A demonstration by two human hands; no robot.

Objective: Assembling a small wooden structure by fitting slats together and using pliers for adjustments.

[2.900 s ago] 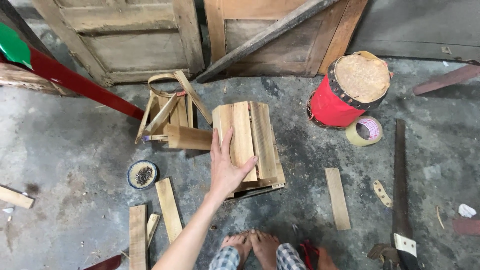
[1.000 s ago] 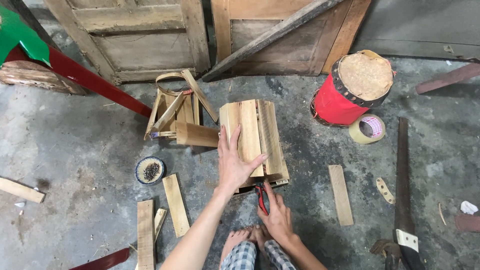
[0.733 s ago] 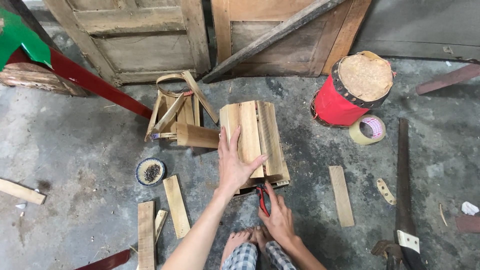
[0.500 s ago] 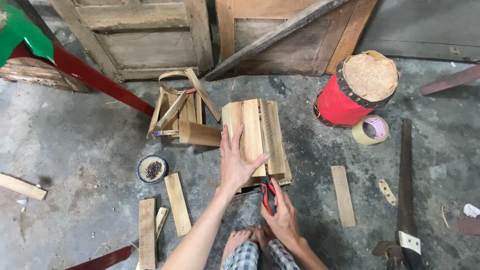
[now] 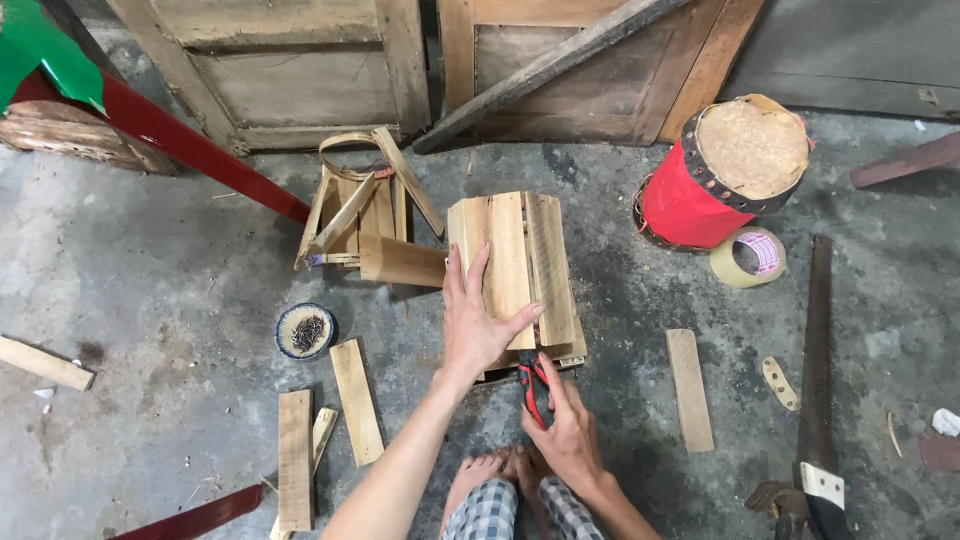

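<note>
Two hands are working at the near end of the slatted wooden box [image 5: 517, 275], which is lying on the concrete floor [image 5: 150, 270] straight ahead of us, its slats running away from our body toward the old doors. We are pressing our left hand [image 5: 478, 325] flat on top of it, fingers spread wide across the middle slats, holding nothing but pinning the box down. Our right hand [image 5: 566, 435] is sitting lower and closer to us, closed around the red-handled pliers [image 5: 533, 385], whose nose is pointing up at the box's near edge (whether it is actually biting anything there, we cannot tell). So the box's long axis is lining up with our forearms, and the right hand is the nearer one to the end being worked. Loose slats [image 5: 355, 400] are lying to the left, beside a small dish of nails [image 5: 304, 331]; a hand saw [image 5: 818, 380] is resting well off to the right.
</note>
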